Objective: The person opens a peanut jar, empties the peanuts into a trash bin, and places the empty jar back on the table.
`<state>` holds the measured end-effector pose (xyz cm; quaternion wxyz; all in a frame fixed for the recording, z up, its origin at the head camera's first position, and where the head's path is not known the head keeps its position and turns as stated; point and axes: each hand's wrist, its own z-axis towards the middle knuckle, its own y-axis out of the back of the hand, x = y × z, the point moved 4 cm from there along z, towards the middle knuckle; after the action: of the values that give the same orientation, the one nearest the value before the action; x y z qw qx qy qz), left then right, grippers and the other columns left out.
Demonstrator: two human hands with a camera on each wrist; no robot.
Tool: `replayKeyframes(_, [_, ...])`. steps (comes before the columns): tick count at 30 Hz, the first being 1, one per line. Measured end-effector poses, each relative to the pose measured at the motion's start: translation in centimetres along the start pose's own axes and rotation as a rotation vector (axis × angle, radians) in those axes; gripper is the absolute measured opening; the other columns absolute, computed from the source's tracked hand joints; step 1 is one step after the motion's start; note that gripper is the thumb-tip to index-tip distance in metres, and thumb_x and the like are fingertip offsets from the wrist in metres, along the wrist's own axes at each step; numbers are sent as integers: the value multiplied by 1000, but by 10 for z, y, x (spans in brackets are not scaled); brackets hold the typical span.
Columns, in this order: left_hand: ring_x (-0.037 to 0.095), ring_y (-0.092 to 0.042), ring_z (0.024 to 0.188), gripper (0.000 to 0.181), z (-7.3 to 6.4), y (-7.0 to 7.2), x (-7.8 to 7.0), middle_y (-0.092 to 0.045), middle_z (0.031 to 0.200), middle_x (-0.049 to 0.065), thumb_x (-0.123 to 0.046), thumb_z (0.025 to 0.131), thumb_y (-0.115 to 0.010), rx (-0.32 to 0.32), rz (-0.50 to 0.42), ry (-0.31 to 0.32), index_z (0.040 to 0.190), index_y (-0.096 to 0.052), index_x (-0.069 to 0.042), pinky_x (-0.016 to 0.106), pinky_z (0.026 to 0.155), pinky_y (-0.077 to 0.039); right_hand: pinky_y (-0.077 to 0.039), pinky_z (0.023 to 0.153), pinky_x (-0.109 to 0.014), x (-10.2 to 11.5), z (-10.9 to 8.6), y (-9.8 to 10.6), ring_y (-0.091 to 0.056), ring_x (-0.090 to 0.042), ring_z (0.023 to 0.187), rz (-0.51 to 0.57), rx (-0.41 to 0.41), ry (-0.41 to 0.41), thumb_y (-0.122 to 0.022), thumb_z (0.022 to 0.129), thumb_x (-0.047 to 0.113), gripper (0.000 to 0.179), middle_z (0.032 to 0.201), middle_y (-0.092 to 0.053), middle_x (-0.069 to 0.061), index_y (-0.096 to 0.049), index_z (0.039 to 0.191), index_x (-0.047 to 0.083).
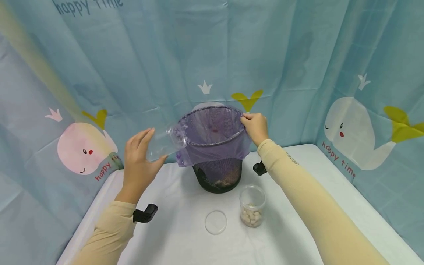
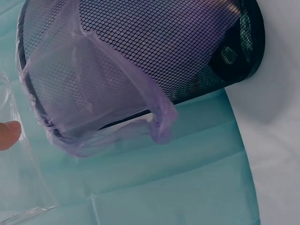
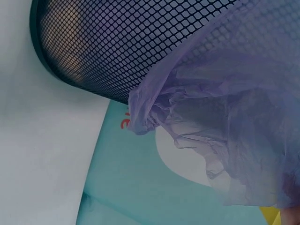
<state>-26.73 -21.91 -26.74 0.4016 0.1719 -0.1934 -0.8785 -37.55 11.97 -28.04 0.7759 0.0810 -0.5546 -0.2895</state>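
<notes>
My left hand (image 1: 138, 158) holds a clear plastic jar (image 1: 163, 142) on its side, its mouth pointing right at the bin's rim. Nothing shows inside this jar. The black mesh waste bin (image 1: 216, 182) stands tilted on the table, lined with a purple plastic bag (image 1: 216, 154) folded over its rim. My right hand (image 1: 257, 128) grips the bin's right rim through the bag. In the left wrist view, one fingertip (image 2: 9, 133) lies against the jar wall. Seen from the right wrist, the bag's loose edge (image 3: 197, 112) hangs crumpled beside the mesh.
In front of the bin on the white table (image 1: 179, 235) lies a round clear lid (image 1: 216, 222). To its right stands another clear jar (image 1: 253, 198), uncovered, partly filled with pale, nut-like pieces (image 1: 251, 217). A blue curtain (image 1: 159, 66) with whale prints hangs behind and at both sides.
</notes>
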Motion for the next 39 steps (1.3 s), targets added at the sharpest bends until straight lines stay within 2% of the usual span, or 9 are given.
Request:
replayKeyframes(10, [45, -44, 125, 84, -28, -1, 7, -54, 137, 24, 7, 62, -88, -24, -45, 112, 138, -53, -1, 62, 103, -36, -31, 52, -25, 2, -1, 1, -33, -12, 50, -6, 4, -1, -56, 98, 20, 33, 126, -67, -19, -67, 126, 6])
replayKeyframes(12, [45, -44, 125, 84, -34, -1, 8, -54, 137, 24, 8, 62, -88, -24, -48, 135, 138, -53, -1, 62, 103, -36, -30, 51, -25, 2, -1, 1, -31, -13, 49, -2, 5, 2, -56, 98, 20, 33, 126, -67, -19, -67, 125, 6])
replayKeyframes(18, [44, -42, 127, 86, -51, -3, 14, -54, 139, 23, 7, 62, -88, -17, -68, 258, 139, -52, 0, 64, 104, -35, -27, 47, -23, 1, -1, -1, -23, -10, 43, 3, 5, 6, -57, 98, 19, 32, 124, -68, -19, -68, 125, 5])
replayKeyframes(25, [45, -44, 124, 84, -69, -8, 13, -55, 135, 24, 6, 61, -89, -24, -89, 321, 137, -54, -1, 62, 100, -38, -24, 43, -20, -1, 0, 0, -22, -9, 40, 20, -1, 8, -56, 98, 19, 32, 116, -72, -20, -67, 126, 5])
replayKeyframes(33, [40, -43, 130, 85, -94, -16, 12, -52, 140, 20, 0, 65, -89, 36, -122, 493, 141, -52, -7, 65, 103, -41, -26, 45, -21, 0, -1, 0, -23, -9, 41, 17, 7, -3, -56, 99, 20, 34, 123, -69, -18, -66, 127, 6])
replayKeyframes(39, [41, -44, 132, 86, -117, -25, 11, -48, 143, 19, -7, 69, -90, 59, -151, 683, 144, -49, -11, 70, 103, -38, -27, 45, -21, 1, -1, 0, -24, -9, 41, 15, 6, -6, -56, 99, 20, 33, 123, -69, -19, -67, 127, 6])
